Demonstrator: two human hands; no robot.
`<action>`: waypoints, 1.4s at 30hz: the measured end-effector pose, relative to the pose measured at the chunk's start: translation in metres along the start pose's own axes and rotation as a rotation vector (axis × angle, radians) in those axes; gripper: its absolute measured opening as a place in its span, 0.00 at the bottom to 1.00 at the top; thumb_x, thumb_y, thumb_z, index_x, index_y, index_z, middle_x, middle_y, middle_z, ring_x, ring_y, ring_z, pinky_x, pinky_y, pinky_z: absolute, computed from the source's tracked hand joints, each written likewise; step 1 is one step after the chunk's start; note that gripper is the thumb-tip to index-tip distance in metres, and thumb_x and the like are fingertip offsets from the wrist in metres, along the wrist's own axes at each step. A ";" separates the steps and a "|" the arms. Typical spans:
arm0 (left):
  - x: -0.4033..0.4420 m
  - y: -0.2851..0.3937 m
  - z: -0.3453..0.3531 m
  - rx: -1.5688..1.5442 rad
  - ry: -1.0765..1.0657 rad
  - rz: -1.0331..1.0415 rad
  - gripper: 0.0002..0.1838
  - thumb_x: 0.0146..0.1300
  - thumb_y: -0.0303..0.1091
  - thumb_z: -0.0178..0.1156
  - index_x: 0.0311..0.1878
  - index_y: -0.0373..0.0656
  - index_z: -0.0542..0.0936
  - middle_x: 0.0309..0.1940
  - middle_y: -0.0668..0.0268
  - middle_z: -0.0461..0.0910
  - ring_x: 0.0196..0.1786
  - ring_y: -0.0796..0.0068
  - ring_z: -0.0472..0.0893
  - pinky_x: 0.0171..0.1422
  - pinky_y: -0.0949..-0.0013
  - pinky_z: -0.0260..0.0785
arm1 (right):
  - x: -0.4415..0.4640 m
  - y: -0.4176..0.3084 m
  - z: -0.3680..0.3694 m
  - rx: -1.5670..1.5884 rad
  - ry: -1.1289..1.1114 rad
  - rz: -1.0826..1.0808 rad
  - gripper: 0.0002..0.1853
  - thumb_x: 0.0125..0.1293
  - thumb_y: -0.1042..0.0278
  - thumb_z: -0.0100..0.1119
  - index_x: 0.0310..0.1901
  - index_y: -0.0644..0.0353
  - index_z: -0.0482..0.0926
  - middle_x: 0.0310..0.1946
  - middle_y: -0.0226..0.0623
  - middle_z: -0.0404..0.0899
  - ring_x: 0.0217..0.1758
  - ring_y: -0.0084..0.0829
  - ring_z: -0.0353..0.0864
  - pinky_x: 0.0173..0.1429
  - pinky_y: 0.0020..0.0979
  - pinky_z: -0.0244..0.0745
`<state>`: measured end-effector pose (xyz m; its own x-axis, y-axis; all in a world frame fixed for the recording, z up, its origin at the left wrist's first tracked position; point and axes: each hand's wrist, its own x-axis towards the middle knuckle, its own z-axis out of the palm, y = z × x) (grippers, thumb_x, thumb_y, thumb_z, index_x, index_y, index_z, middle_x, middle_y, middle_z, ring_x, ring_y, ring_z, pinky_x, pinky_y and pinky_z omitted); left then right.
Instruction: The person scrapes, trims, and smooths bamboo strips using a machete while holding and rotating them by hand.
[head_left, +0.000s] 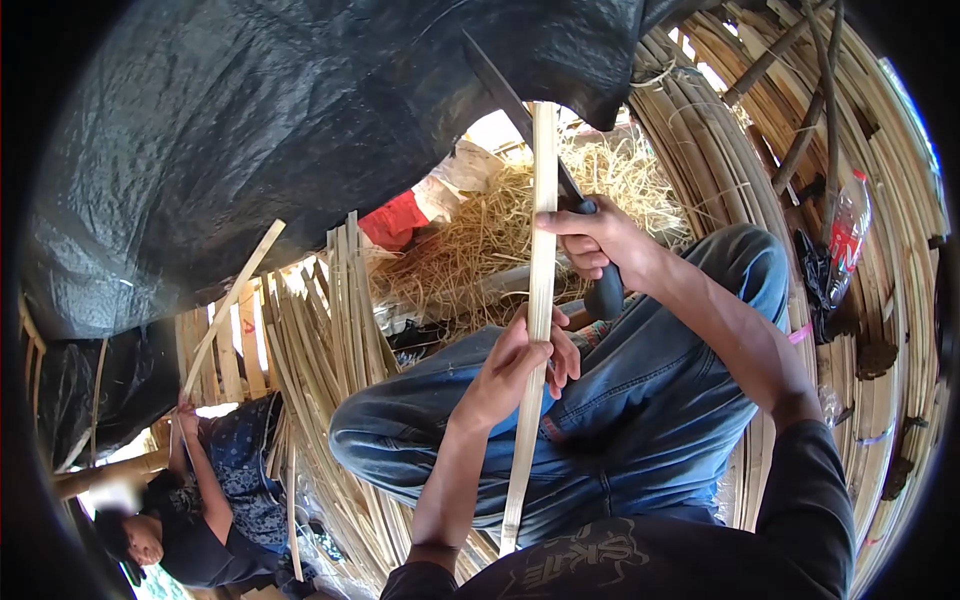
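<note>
Straw (480,235) behind, wooden strip (541,280) passes through left grip (508,372).

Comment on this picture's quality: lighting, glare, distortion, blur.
Head view: fisheye distortion bows the slats at right, corners black; head view: sheen on the black sheet, blown-out daylight beyond the knife; head view: left hand and right hand fairly sharp, dark patch, probably shadow, on the jeans.

Room above straw (455,245), knife blade (497,83) behind strip (541,265), black sheet (250,120) beyond
</note>
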<state>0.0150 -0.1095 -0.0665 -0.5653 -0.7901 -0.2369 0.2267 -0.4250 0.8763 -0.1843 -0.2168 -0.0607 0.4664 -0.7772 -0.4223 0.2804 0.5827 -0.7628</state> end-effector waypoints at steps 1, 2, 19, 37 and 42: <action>-0.001 0.000 0.001 -0.010 0.003 -0.010 0.15 0.75 0.30 0.45 0.61 0.36 0.66 0.34 0.57 0.79 0.33 0.76 0.79 0.35 0.72 0.76 | -0.001 -0.004 0.001 0.003 0.024 -0.012 0.15 0.66 0.60 0.70 0.30 0.54 0.74 0.13 0.14 0.57 0.11 0.12 0.55 0.16 0.22 0.52; -0.001 0.001 0.002 -0.019 0.006 -0.020 0.15 0.76 0.32 0.46 0.61 0.36 0.66 0.34 0.57 0.80 0.34 0.75 0.80 0.36 0.72 0.77 | -0.002 -0.008 0.000 0.006 0.047 -0.024 0.15 0.66 0.60 0.70 0.28 0.53 0.73 0.13 0.14 0.57 0.11 0.11 0.54 0.16 0.21 0.52; -0.008 0.010 0.004 0.184 0.412 0.090 0.12 0.83 0.35 0.41 0.58 0.39 0.70 0.26 0.74 0.63 0.20 0.90 0.60 0.21 0.80 0.56 | -0.006 0.002 0.000 -0.999 0.262 -0.591 0.27 0.77 0.44 0.50 0.37 0.63 0.81 0.11 0.33 0.69 0.14 0.26 0.70 0.23 0.31 0.65; -0.004 -0.002 0.000 0.940 0.538 0.279 0.07 0.76 0.25 0.46 0.54 0.35 0.67 0.36 0.45 0.78 0.41 0.36 0.79 0.45 0.45 0.69 | -0.003 0.020 -0.004 -1.700 0.041 -1.034 0.30 0.69 0.32 0.57 0.35 0.57 0.87 0.06 0.31 0.69 0.08 0.28 0.73 0.13 0.36 0.69; -0.009 0.016 0.004 0.834 0.569 0.123 0.07 0.77 0.25 0.45 0.52 0.35 0.69 0.26 0.54 0.72 0.26 0.53 0.76 0.35 0.55 0.67 | 0.015 0.003 -0.014 -1.476 0.287 -0.771 0.29 0.72 0.36 0.56 0.35 0.60 0.86 0.08 0.34 0.71 0.08 0.30 0.73 0.14 0.37 0.69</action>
<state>0.0207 -0.1074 -0.0489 -0.0644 -0.9930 -0.0995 -0.4904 -0.0554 0.8697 -0.1882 -0.2305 -0.0760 0.4020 -0.8659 0.2977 -0.6905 -0.5002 -0.5225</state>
